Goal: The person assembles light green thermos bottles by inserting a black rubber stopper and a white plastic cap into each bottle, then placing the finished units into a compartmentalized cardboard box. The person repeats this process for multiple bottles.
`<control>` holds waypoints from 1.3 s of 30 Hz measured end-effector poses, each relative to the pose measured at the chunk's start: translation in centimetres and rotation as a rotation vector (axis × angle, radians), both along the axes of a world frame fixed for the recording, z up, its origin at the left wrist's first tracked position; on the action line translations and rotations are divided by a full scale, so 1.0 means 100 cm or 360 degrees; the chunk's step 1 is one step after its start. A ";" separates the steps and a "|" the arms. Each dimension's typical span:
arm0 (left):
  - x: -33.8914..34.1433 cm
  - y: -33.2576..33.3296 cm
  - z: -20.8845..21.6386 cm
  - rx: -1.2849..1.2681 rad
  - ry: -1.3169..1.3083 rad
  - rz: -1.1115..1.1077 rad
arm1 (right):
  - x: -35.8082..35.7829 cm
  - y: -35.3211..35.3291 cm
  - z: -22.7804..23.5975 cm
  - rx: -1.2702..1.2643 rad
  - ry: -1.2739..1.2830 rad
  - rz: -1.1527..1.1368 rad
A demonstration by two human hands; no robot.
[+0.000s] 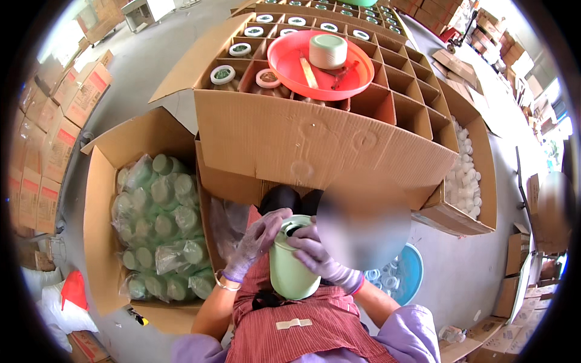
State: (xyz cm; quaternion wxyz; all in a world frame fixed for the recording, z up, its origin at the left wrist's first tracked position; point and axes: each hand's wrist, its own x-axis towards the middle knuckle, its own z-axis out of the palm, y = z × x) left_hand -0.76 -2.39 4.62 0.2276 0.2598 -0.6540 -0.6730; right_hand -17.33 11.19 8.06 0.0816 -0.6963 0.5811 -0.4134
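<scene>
A pale green plastic jar (290,266) stands upright on my lap, its mouth open and dark inside. My left hand (257,239), in a thin lilac glove, grips the jar's upper left shoulder. My right hand (318,254), gloved the same, lies over the rim on the right with fingertips at the opening. Whether a lid or seal sits under the fingers is hidden. I wear a red striped apron (302,327).
A divided cardboard box (315,139) in front holds capped jars and a red basin (321,63) with a stack of lids. A box of bagged green jars (157,230) stands at left. White caps fill a box (469,175) at right; a blue basin (408,272) sits beside me.
</scene>
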 end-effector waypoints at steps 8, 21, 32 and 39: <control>-0.012 -0.001 0.019 0.0031 0.0260 0.0186 | -0.054 0.027 0.005 0.0323 -0.0783 -0.0082; 0.044 -0.032 -0.010 0.0716 0.1027 -0.0092 | -0.129 0.059 -0.041 0.0729 -0.0151 -0.0807; -0.003 -0.021 0.051 -0.0490 0.0210 -0.0475 | -0.056 0.029 -0.018 0.0538 -0.1313 0.0106; -0.034 -0.025 0.089 0.0565 0.0584 -0.0158 | -0.048 -0.051 0.051 -0.0269 -0.0332 -0.0369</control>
